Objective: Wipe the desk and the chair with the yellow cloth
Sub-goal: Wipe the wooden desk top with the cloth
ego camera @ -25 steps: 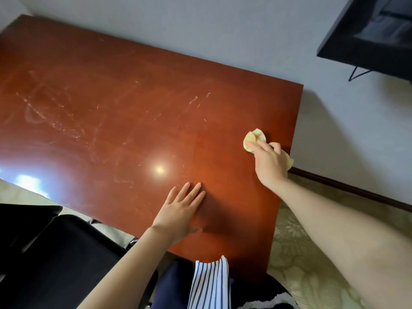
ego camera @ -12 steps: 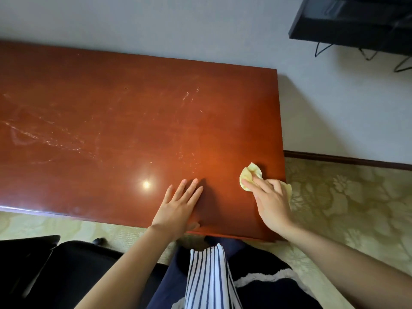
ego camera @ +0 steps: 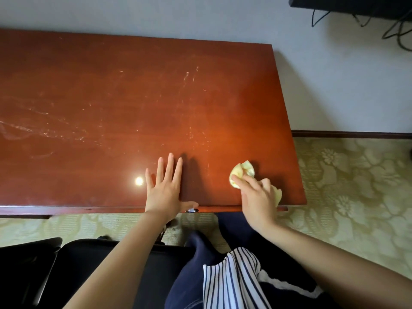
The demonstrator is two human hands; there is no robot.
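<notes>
A glossy red-brown desk [ego camera: 111, 97] fills the upper left, with pale smears across its left half. My right hand [ego camera: 258, 197] presses the crumpled yellow cloth [ego camera: 243, 170] onto the desk's front right corner, fingers curled over it; part of the cloth shows past the knuckles at the desk edge. My left hand [ego camera: 166, 186] lies flat on the desk near the front edge, fingers straight and spread. The black chair [ego camera: 93, 270] stands below the desk's front edge at the lower left, partly hidden by my left forearm.
A grey wall runs behind and right of the desk. Patterned green carpet [ego camera: 356, 186] covers the floor on the right. A dark shelf with hanging cables [ego camera: 396, 30] sits at the top right. My legs and a striped garment [ego camera: 234, 279] are at the bottom.
My right hand has drawn the cloth along the desk's right side toward the front edge. The left hand stays flat on the desk. The view has swung to face the desk squarely.
</notes>
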